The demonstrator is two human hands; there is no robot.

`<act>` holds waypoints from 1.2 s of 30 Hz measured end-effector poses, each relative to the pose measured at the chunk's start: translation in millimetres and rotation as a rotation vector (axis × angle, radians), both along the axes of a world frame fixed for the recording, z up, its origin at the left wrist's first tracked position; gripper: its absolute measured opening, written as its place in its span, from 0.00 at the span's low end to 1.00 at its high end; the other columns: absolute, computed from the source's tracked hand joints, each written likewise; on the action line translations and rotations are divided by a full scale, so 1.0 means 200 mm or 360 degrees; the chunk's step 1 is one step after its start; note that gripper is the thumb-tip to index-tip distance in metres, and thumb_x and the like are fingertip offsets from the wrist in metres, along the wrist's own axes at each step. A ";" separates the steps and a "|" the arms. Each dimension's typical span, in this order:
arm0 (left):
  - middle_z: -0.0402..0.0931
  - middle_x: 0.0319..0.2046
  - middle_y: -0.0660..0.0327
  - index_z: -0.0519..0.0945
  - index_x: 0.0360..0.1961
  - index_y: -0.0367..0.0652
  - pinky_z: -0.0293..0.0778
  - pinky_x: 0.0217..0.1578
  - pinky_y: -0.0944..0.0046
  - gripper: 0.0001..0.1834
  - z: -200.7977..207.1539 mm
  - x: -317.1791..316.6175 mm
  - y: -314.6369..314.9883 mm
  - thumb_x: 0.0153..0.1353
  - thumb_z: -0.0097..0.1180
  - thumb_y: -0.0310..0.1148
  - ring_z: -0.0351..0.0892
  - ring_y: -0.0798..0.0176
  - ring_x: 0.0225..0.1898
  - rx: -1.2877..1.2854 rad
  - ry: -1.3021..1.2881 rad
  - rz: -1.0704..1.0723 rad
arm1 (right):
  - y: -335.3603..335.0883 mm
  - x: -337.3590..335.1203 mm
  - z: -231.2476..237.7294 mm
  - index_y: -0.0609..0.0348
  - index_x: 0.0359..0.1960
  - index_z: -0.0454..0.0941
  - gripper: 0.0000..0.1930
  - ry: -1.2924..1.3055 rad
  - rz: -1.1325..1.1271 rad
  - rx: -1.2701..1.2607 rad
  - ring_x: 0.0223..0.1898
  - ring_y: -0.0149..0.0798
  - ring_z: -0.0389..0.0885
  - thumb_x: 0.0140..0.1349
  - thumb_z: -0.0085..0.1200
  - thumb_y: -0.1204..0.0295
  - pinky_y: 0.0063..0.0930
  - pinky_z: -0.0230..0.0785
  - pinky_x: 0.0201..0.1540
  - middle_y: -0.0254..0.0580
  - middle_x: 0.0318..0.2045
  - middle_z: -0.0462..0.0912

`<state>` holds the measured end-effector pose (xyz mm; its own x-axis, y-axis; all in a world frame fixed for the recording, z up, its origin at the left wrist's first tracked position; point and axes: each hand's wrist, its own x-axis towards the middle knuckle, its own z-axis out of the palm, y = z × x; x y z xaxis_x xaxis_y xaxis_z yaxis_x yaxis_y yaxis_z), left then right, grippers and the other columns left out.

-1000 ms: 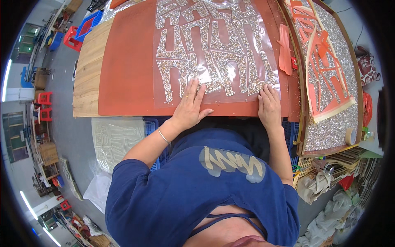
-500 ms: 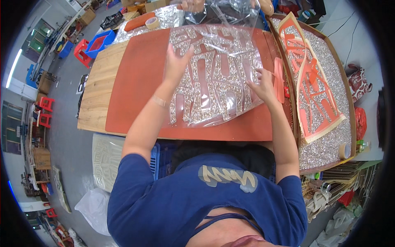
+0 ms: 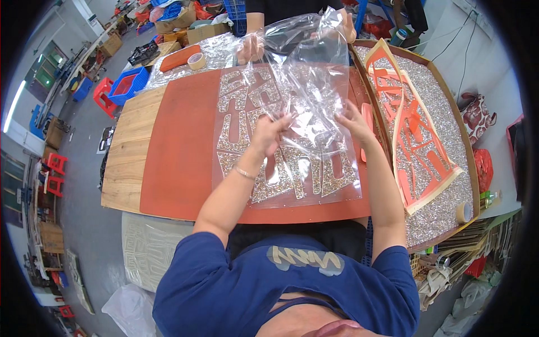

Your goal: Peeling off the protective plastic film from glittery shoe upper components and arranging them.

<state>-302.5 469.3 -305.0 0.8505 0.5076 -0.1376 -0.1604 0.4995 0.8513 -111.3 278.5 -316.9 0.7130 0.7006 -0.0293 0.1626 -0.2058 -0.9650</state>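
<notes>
My left hand (image 3: 269, 135) pinches the near part of a clear plastic film (image 3: 309, 84), thumb and fingers pressed together. Across from it, my right hand (image 3: 355, 123) grips the film's right side between thumb and bent fingers. The film is raised and crumpled, with bright glare. Another person's hands (image 3: 251, 49) hold its far end. Underneath lies a clear sheet with a glittering cut-out pattern of silvery stones (image 3: 231, 132), flat on a reddish-brown mat (image 3: 174, 151). Part of the pattern is hidden by the film and my hands.
At the right stands a shallow tray (image 3: 480, 191) of glittering stones with an orange stencil frame (image 3: 415, 126) on it. A wooden board (image 3: 126, 163) shows left of the mat. Tape (image 3: 196, 61) lies beyond on foil. A blue crate (image 3: 128, 85) and red stool (image 3: 102, 96) stand farther left.
The film's near edge has come up off the patterned sheet and moved away from me. My left hand has moved right and closed on it; my right hand now grips it too.
</notes>
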 end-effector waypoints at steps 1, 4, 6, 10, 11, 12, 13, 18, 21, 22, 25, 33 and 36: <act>0.77 0.31 0.55 0.73 0.42 0.33 0.83 0.33 0.60 0.11 0.02 -0.08 -0.03 0.61 0.58 0.27 0.80 0.62 0.29 -0.0105 -0.0071 -0.0035 | 0.04 -0.02 -0.01 0.68 0.65 0.57 0.42 0.0389 0.0131 0.0222 0.55 0.40 0.74 0.56 0.64 0.57 0.29 0.64 0.59 0.52 0.57 0.72; 0.77 0.31 0.54 0.73 0.42 0.34 0.83 0.36 0.60 0.10 -0.03 -0.29 -0.05 0.62 0.57 0.25 0.81 0.60 0.31 -0.0245 -0.0093 0.0005 | 0.08 -0.15 -0.06 0.70 0.58 0.65 0.30 0.0832 0.0343 0.0137 0.49 0.37 0.78 0.61 0.60 0.64 0.28 0.70 0.53 0.51 0.48 0.79; 0.77 0.32 0.54 0.72 0.42 0.34 0.83 0.38 0.60 0.10 -0.08 -0.41 -0.04 0.62 0.56 0.24 0.82 0.60 0.33 -0.0286 -0.0044 0.0063 | 0.02 -0.27 -0.10 0.71 0.56 0.67 0.25 0.1059 0.0404 0.0176 0.45 0.36 0.80 0.62 0.58 0.67 0.28 0.73 0.49 0.51 0.44 0.81; 0.78 0.33 0.53 0.72 0.42 0.33 0.83 0.39 0.63 0.10 -0.13 -0.58 -0.04 0.60 0.57 0.21 0.82 0.60 0.35 -0.0253 0.0051 0.0264 | -0.10 -0.52 -0.06 0.72 0.56 0.66 0.23 0.1152 0.0095 0.0307 0.36 0.36 0.82 0.63 0.56 0.71 0.25 0.76 0.40 0.50 0.41 0.81; 0.78 0.33 0.53 0.72 0.42 0.33 0.83 0.38 0.64 0.10 -0.13 -0.61 -0.05 0.60 0.57 0.21 0.82 0.60 0.35 -0.0169 0.0062 0.0296 | -0.11 -0.56 -0.05 0.72 0.57 0.65 0.24 0.1119 0.0043 0.0241 0.32 0.36 0.82 0.63 0.56 0.71 0.23 0.76 0.37 0.50 0.40 0.81; 0.77 0.34 0.53 0.71 0.43 0.32 0.83 0.38 0.65 0.11 -0.11 -0.63 -0.05 0.59 0.57 0.19 0.82 0.60 0.35 -0.0193 0.0120 0.0381 | -0.11 -0.56 -0.09 0.72 0.58 0.64 0.27 0.0840 -0.0071 0.0077 0.38 0.40 0.81 0.61 0.58 0.71 0.31 0.75 0.44 0.53 0.42 0.80; 0.77 0.34 0.53 0.71 0.43 0.32 0.83 0.38 0.65 0.11 -0.12 -0.64 -0.04 0.59 0.57 0.19 0.82 0.60 0.35 -0.0191 0.0116 0.0387 | -0.08 -0.54 -0.11 0.72 0.58 0.64 0.27 0.0837 -0.0063 0.0078 0.38 0.40 0.81 0.61 0.58 0.71 0.31 0.75 0.44 0.53 0.42 0.80; 0.76 0.37 0.53 0.66 0.47 0.30 0.82 0.38 0.66 0.16 0.00 -0.62 0.00 0.59 0.55 0.17 0.81 0.61 0.35 0.0079 0.0265 0.0446 | 0.38 -0.51 0.35 0.68 0.58 0.66 0.28 -0.1308 -0.0039 0.0207 0.62 0.48 0.66 0.58 0.59 0.68 0.43 0.58 0.63 0.57 0.59 0.69; 0.76 0.36 0.54 0.66 0.48 0.31 0.80 0.37 0.67 0.17 0.05 -0.55 0.00 0.58 0.55 0.17 0.81 0.63 0.35 0.0139 0.0220 0.0451 | 0.86 -0.45 0.32 0.68 0.52 0.72 0.26 -0.2071 0.0082 0.0030 0.57 0.51 0.70 0.57 0.60 0.61 0.43 0.61 0.60 0.57 0.54 0.74; 0.77 0.37 0.54 0.66 0.48 0.31 0.80 0.38 0.67 0.18 0.04 -0.56 0.02 0.58 0.55 0.16 0.81 0.62 0.36 0.0210 0.0230 0.0451 | 0.92 -0.46 0.28 0.68 0.52 0.72 0.26 -0.2073 0.0088 0.0051 0.57 0.51 0.70 0.57 0.60 0.61 0.43 0.61 0.60 0.57 0.54 0.74; 0.76 0.41 0.51 0.65 0.49 0.31 0.79 0.40 0.66 0.18 0.05 -0.58 0.08 0.57 0.52 0.15 0.80 0.61 0.37 0.0330 0.0264 0.0375 | 1.04 -0.40 0.22 0.65 0.43 0.77 0.22 -0.1892 0.0296 -0.0797 0.50 0.50 0.74 0.56 0.59 0.58 0.41 0.65 0.53 0.53 0.45 0.78; 0.76 0.45 0.46 0.64 0.51 0.29 0.79 0.42 0.66 0.18 -0.01 -0.59 0.28 0.59 0.46 0.14 0.80 0.59 0.41 0.0582 0.0249 0.0353 | 0.67 -0.13 0.16 0.61 0.27 0.80 0.05 -0.1722 -0.0454 0.0303 0.32 0.44 0.79 0.56 0.57 0.72 0.36 0.70 0.38 0.47 0.27 0.80; 0.74 0.47 0.41 0.65 0.53 0.26 0.80 0.47 0.65 0.18 -0.03 -0.69 0.50 0.60 0.47 0.14 0.80 0.55 0.45 0.0455 0.0498 0.0348 | 0.29 0.05 0.20 0.61 0.32 0.80 0.06 -0.0665 -0.0654 0.0666 0.34 0.34 0.78 0.62 0.56 0.71 0.25 0.69 0.38 0.42 0.30 0.81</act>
<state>-439.8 568.7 -311.8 0.6595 0.7249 -0.1989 0.0504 0.2213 0.9739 -102.0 337.1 -276.2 0.8145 0.2660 0.5157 0.5242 0.0437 -0.8505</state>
